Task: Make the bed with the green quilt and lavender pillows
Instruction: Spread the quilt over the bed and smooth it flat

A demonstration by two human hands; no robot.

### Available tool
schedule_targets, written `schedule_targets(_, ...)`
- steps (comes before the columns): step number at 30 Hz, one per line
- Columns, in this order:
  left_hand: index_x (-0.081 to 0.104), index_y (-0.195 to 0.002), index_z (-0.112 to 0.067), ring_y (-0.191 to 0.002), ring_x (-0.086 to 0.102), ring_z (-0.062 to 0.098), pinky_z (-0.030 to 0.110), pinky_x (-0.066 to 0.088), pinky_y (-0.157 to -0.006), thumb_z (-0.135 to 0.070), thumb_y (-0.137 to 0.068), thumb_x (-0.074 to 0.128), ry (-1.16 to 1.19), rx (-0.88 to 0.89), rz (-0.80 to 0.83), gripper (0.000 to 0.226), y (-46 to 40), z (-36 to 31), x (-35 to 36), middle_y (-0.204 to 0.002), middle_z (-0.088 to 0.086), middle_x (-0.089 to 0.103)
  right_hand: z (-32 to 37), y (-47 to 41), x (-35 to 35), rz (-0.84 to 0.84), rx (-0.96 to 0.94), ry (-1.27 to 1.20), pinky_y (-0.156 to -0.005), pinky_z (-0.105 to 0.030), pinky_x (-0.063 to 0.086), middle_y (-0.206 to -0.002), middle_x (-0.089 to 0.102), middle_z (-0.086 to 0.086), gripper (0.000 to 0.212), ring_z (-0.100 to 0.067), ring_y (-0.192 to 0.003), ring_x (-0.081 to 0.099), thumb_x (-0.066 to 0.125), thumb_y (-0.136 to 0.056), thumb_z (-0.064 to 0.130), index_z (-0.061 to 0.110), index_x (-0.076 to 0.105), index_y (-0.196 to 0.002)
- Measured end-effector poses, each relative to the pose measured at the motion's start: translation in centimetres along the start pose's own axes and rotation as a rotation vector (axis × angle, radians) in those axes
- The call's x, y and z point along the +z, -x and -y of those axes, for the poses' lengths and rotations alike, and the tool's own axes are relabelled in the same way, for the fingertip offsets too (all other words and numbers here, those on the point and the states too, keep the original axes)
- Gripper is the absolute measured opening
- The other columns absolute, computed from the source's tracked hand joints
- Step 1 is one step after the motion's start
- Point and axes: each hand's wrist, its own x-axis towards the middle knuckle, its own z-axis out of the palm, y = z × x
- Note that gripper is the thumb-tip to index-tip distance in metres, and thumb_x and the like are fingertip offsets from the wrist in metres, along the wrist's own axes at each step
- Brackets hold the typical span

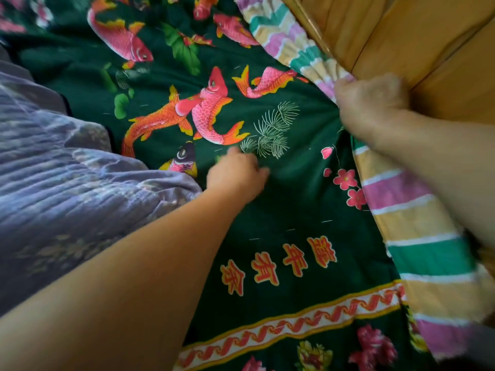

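While my right hand grips the striped edge of the green quilt beside the wooden headboard, my left hand presses flat on the quilt, fingers relaxed; lavender bedding lies left.

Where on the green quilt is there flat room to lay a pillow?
Flat room: the dark green fish-print quilt between the left hand and the red-and-white wavy border. Crowded: crumpled lavender bedding left; right hand gripping the bunched striped edge.
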Motion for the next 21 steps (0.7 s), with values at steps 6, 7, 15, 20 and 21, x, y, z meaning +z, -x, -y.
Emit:
schedule_targets(6, 0.006, -0.146, -0.046, -0.145, -0.013, 0.034, 0.072, 0.010, -0.105, -0.066, -0.084, 0.048, -0.062, -0.069, 0.101, 0.078, -4.1, -0.1, 0.9, -0.158, 0.000, -0.013, 2.0, -1.7, 4.7, 0.091, 0.158, 0.018, -0.091, -0.044, 0.041, -0.134, 0.041, -0.022, 0.044, -0.037, -0.123, 0.039, 0.023, -0.105, 0.028, 0.002, 0.042, -0.135)
schedule_targets(7, 0.002, -0.145, -0.049, -0.144, -0.017, 0.035, 0.073, 0.008, -0.105, -0.070, -0.082, 0.046, -0.113, -0.070, 0.188, 0.079, -4.4, 0.3, 2.1, -0.158, -0.001, -0.018, 2.3, -1.4, 5.7, 0.128, 0.203, -0.014, -0.094, -0.047, 0.039, -0.137, 0.039, -0.023, 0.042, -0.039, -0.126, 0.035, 0.025, -0.104, 0.025, 0.003, 0.038, -0.137)
schedule_targets(15, -0.007, -0.142, -0.056, -0.142, -0.027, 0.031, 0.079, 0.008, -0.098, -0.072, -0.082, 0.042, -0.150, -0.071, 0.200, 0.079, -4.4, 1.1, 4.0, -0.153, -0.007, -0.031, 5.1, -0.9, 8.7, -0.017, -0.062, -0.149, -0.114, -0.057, -0.004, -0.160, -0.005, -0.007, 0.063, -0.028, -0.147, -0.006, 0.040, -0.097, 0.030, 0.024, 0.010, -0.152)
schedule_targets(20, 0.000, -0.142, -0.056, -0.143, -0.022, 0.032, 0.078, 0.011, -0.098, -0.072, -0.080, 0.046, -0.142, -0.050, 0.238, 0.079, -4.5, 1.1, 3.3, -0.156, -0.008, -0.024, 3.9, -2.5, 10.5, 0.340, 0.093, -0.291, -0.117, -0.053, -0.005, -0.160, -0.009, 0.003, 0.063, -0.017, -0.147, -0.011, 0.023, -0.095, 0.059, 0.039, 0.000, -0.150)
schedule_targets(21, 0.007, -0.142, -0.055, -0.144, -0.013, 0.033, 0.075, 0.016, -0.098, -0.071, -0.080, 0.047, -0.149, -0.049, 0.234, 0.076, -4.6, 1.2, 2.6, -0.157, -0.007, -0.014, 5.0, -3.3, 10.1, 0.332, 0.180, -0.315, -0.117, -0.053, -0.002, -0.161, -0.003, -0.001, 0.062, -0.020, -0.148, -0.006, 0.026, -0.097, 0.052, 0.032, 0.005, -0.151)
